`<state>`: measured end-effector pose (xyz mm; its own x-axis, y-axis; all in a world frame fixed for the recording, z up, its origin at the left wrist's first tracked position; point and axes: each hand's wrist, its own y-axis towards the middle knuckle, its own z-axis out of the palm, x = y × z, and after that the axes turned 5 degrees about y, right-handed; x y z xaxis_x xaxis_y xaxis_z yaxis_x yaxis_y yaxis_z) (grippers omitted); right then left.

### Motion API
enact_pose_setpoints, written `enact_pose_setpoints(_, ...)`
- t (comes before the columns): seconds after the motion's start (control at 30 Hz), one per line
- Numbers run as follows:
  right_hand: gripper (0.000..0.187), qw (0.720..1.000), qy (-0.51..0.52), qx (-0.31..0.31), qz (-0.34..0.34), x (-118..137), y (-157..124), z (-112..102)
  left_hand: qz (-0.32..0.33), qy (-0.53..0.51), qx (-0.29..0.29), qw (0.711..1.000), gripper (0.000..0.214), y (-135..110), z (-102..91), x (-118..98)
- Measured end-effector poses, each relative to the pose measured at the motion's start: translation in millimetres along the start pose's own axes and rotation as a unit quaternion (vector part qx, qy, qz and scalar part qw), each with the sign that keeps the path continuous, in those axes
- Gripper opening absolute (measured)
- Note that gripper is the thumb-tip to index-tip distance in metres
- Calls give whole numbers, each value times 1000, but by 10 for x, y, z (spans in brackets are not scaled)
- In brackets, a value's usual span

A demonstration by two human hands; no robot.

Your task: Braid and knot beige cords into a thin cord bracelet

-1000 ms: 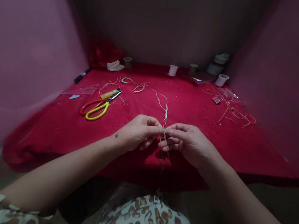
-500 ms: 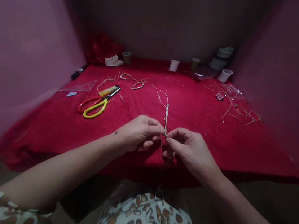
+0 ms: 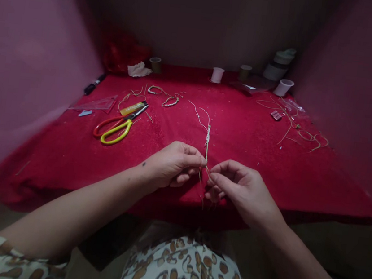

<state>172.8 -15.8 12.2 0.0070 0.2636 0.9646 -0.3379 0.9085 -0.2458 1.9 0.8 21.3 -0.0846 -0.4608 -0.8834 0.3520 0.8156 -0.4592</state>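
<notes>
A thin knotted cord (image 3: 207, 137) lies on the red cloth (image 3: 245, 151) and runs toward me to the table's near edge. My left hand (image 3: 173, 164) pinches it with thumb and forefinger at the lower end of the knotted part. My right hand (image 3: 241, 189) sits just right of that spot, fingers curled, pinching loose strands of the same cord. The strand ends hang down below both hands over the cloth's edge.
Scissors with one red and one yellow handle (image 3: 116, 126) lie to the left by a yellow strip (image 3: 130, 108). Finished bracelets (image 3: 163, 97) lie behind. Loose cords (image 3: 295, 130) are at the right. Small cups (image 3: 217, 74) and stacked tape rolls (image 3: 279, 66) line the back.
My right hand has slid down and slightly right along the strands. The left hand keeps its pinch. The view has tilted down a little.
</notes>
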Motion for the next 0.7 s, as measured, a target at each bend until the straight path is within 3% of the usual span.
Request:
enact_pose_setpoints(0.1,12,991,-104,-30,-81,-88,-45,23,-15,1,-8,1000,19,-5,23,-20)
enact_pose_setpoints(0.2,8,957,-233,-57,-163,-138,-84,57,-24,0,-9,1000,18,-15,47,-32)
enact_pose_setpoints(0.37,7,914,-325,-89,-224,-146,-104,83,-20,-4,-8,1000,18,-28,50,-17)
enact_pose_setpoints(0.47,9,919,-313,-96,-218,-144,-101,73,-20,-8,-5,1000,18,-26,46,-12)
enact_pose_setpoints(0.7,9,963,-224,-67,-137,-110,-127,52,-22,-14,-9,1000,19,-27,53,-18)
